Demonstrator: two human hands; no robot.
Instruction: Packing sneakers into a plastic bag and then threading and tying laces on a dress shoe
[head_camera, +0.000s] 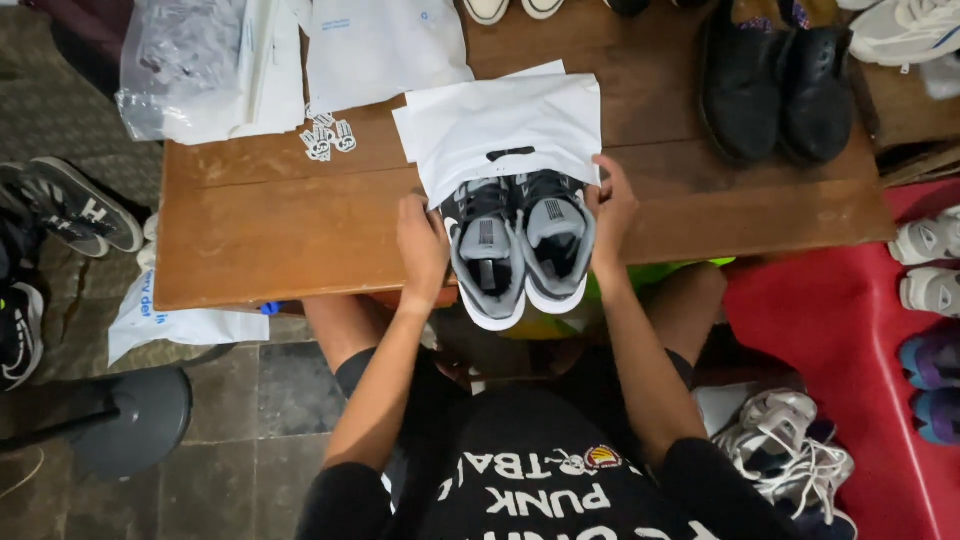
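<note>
Grey-and-white sneakers, a pair side by side, sat half inside a white plastic bag at the near edge of the brown wooden table.

We had our left hand clamped on the bag's left mouth edge against one shoe, our right hand gripping the right edge likewise. We judged the pair light and fairly stiff, the bag thin and slippery, so holding at the mouth beside the heels seemed surest. Black leather shoes stood well apart.
</note>
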